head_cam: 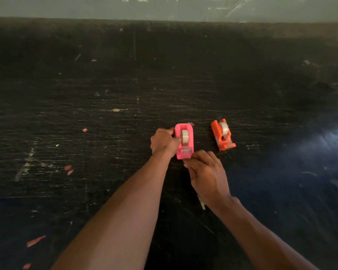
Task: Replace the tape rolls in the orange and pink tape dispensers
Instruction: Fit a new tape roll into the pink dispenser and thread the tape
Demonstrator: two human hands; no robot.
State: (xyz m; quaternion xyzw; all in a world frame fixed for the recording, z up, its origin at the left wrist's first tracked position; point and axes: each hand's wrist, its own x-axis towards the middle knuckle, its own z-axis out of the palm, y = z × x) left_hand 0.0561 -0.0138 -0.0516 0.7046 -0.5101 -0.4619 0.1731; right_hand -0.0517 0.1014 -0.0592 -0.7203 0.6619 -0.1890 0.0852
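A pink tape dispenser (187,131) stands on the dark scratched table (105,94) with a clear tape roll (184,135) seated in it. My left hand (164,143) grips the dispenser's left side. At the dispenser's near end, by the cutter, my right hand (205,170) has its fingers pinched together, seemingly on the tape's free end; the tape strip itself is too faint to make out. The orange tape dispenser (221,136) sits to the right, apart from both hands, with its own clear tape roll (224,128) in it.
Small red and pale scraps (68,169) dot the table's left side, with another red scrap (35,240) near the front edge. A grey wall (164,6) runs along the table's far edge. A light glare (330,137) falls on the right.
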